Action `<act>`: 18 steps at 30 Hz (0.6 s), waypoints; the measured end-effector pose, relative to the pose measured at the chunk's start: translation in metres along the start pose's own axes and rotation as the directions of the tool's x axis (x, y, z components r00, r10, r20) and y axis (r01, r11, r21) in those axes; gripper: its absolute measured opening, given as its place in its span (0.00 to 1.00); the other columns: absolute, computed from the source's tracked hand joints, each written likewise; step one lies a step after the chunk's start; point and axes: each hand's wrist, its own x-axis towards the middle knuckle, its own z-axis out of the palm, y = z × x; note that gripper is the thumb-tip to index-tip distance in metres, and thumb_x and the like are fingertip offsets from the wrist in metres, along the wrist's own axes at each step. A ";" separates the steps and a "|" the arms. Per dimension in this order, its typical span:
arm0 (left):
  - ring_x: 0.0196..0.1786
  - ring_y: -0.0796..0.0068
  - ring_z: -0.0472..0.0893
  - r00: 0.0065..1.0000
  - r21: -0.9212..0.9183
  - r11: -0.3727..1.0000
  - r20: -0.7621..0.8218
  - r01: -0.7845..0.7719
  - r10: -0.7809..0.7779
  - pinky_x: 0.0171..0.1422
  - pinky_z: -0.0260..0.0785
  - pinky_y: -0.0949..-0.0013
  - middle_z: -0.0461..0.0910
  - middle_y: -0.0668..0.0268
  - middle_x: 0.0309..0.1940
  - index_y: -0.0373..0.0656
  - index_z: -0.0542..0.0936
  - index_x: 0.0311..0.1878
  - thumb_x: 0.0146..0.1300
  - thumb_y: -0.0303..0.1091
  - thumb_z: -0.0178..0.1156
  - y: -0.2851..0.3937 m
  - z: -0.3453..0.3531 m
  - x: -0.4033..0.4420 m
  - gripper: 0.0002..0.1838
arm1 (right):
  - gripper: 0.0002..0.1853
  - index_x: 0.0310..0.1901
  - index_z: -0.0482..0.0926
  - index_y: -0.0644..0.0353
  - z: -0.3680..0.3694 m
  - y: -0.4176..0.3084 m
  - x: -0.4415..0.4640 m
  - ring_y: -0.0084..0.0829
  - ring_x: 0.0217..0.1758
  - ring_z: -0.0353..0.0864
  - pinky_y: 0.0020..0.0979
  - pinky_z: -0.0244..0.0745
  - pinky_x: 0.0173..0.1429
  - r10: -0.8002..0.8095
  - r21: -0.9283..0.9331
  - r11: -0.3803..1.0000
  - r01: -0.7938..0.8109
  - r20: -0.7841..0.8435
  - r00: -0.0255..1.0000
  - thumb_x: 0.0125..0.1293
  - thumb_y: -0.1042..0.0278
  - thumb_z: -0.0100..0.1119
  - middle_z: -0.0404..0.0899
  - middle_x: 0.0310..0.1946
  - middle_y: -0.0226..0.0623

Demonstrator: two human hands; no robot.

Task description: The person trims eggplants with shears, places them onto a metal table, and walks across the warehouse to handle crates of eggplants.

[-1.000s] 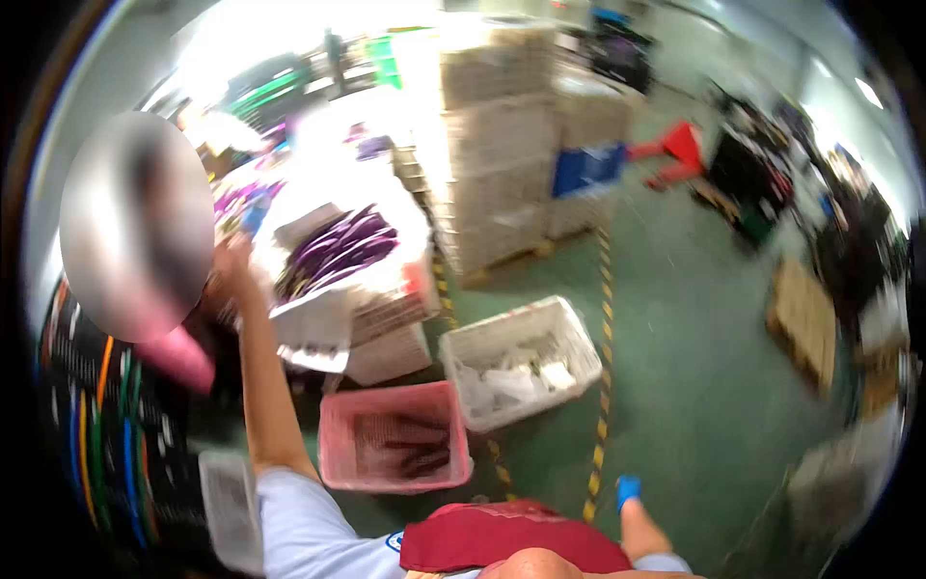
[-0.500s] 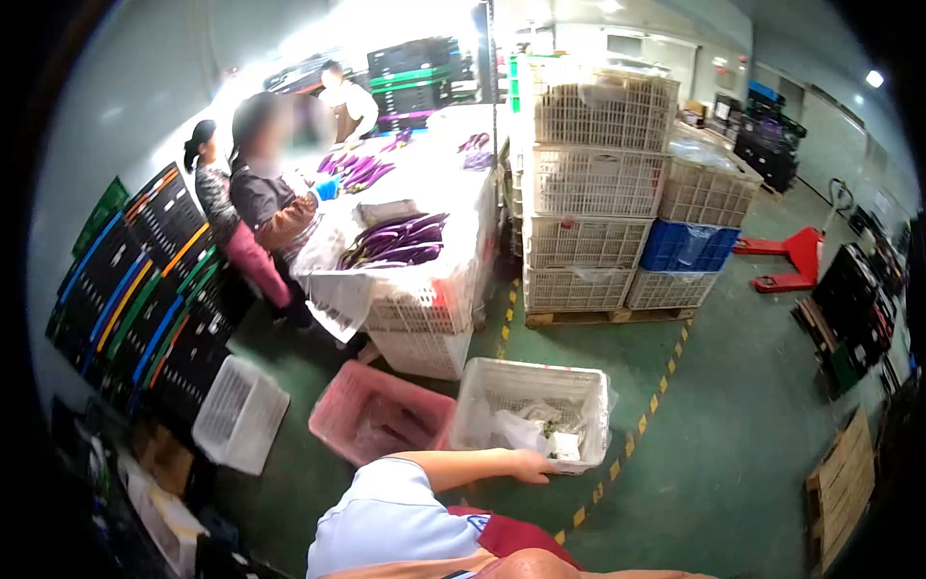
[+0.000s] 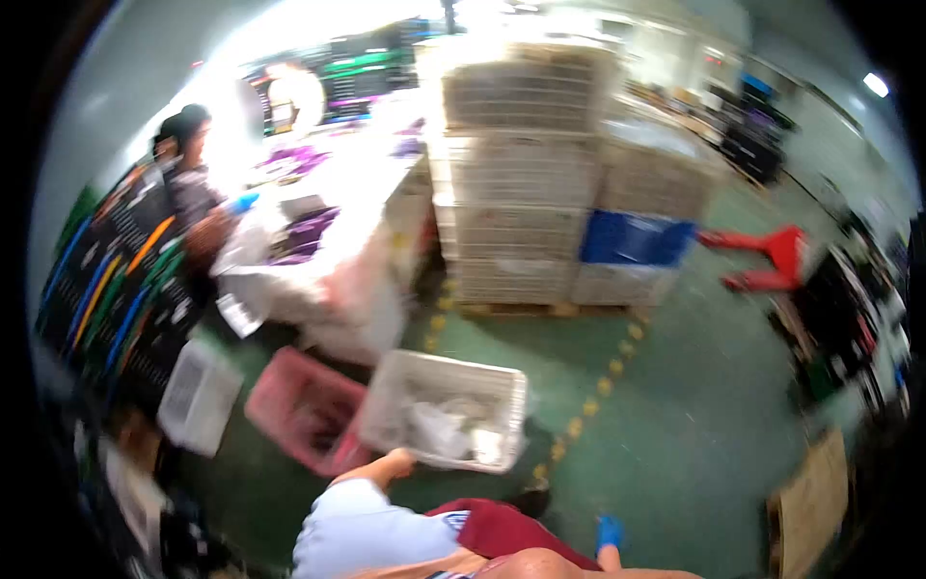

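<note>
My bare left hand (image 3: 397, 462) is at the near left corner of a white plastic crate (image 3: 446, 361). Blur hides its fingers, and I cannot tell whether it touches the rim. Inside that crate lie a crumpled clear plastic bag (image 3: 436, 430) and a small white block-like item (image 3: 487, 446). My right hand (image 3: 609, 531), in a blue glove, hangs low over the green floor, apart from the crates; its fingers are smeared. A pink crate (image 3: 273, 394) with dark contents stands against the white crate's left side.
A covered table (image 3: 362, 227) bears purple eggplants (image 3: 311, 234); a person (image 3: 198, 198) stands beside it. Tall stacked crates (image 3: 526, 174) rest on a pallet ahead. A red pallet jack (image 3: 786, 256) stands right, a wooden pallet (image 3: 815, 497) nearer. Another white crate (image 3: 198, 400) is left.
The view has swung right, so most things sit further left. My left hand has shifted from the white crate's near right side to its near left corner. My gloved right hand has come into view.
</note>
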 end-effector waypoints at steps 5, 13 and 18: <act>0.14 0.64 0.69 0.997 -0.249 0.966 -0.012 0.065 -0.070 0.15 0.58 0.60 0.72 0.60 0.16 0.44 0.72 0.20 0.57 0.49 0.50 0.102 0.043 0.069 0.19 | 0.16 0.34 0.79 0.59 -0.049 -0.012 0.046 0.38 0.26 0.76 0.40 0.70 0.32 -0.064 -0.339 0.933 0.118 0.168 0.984 0.55 0.55 0.51 0.78 0.26 0.44; 0.19 0.68 0.71 0.977 -0.072 0.985 0.136 -0.158 0.167 0.20 0.61 0.64 0.74 0.61 0.19 0.43 0.74 0.24 0.57 0.44 0.50 0.503 0.156 0.118 0.15 | 0.15 0.32 0.80 0.56 -0.186 0.010 0.117 0.33 0.23 0.76 0.34 0.71 0.30 0.593 0.292 0.789 -0.541 -0.133 0.794 0.53 0.54 0.51 0.78 0.24 0.40; 0.21 0.71 0.73 0.943 -0.044 0.958 0.168 -0.283 0.287 0.22 0.63 0.67 0.75 0.62 0.21 0.42 0.75 0.27 0.57 0.42 0.50 0.671 0.257 0.145 0.13 | 0.18 0.34 0.80 0.58 -0.221 0.129 0.201 0.39 0.29 0.77 0.38 0.72 0.37 0.622 0.021 0.769 -0.638 -0.250 0.742 0.53 0.52 0.52 0.79 0.29 0.43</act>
